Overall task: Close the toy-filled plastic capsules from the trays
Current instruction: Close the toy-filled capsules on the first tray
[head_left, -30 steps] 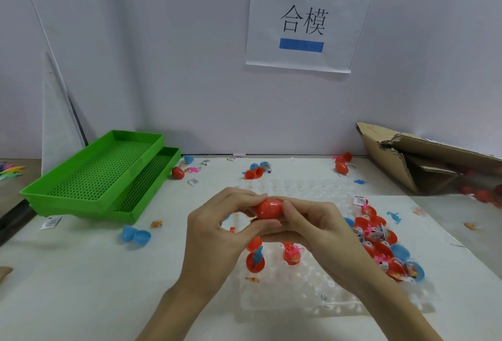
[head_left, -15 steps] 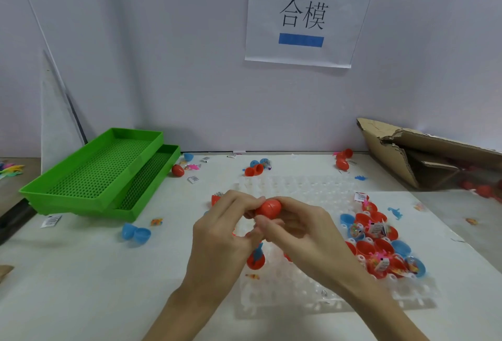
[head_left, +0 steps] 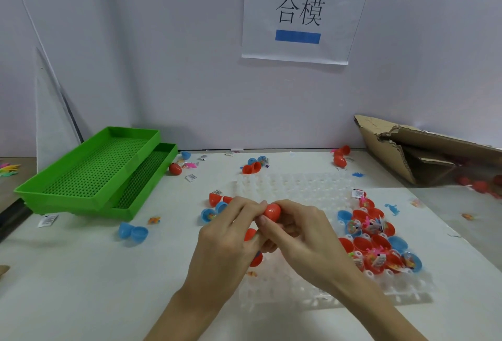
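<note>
Both hands meet above the clear plastic tray [head_left: 298,185]. My left hand [head_left: 225,240] and my right hand [head_left: 301,234] together pinch a red capsule [head_left: 272,211] between fingertips and thumbs. Its halves look joined; the seam is hidden by my fingers. Several open red and blue capsule halves with small toys [head_left: 375,245] fill the tray's right side. More red pieces [head_left: 254,257] sit partly hidden under my left hand.
Two stacked green mesh trays [head_left: 95,172] stand at the left. A torn cardboard box [head_left: 407,156] lies at the back right. Loose capsules lie around: blue halves [head_left: 133,232], a red egg [head_left: 175,169], red halves [head_left: 251,168].
The hands have drifted slightly right and kept working the red capsule between the fingertips; the left thumb now covers more of it. The view has tilted a little.
</note>
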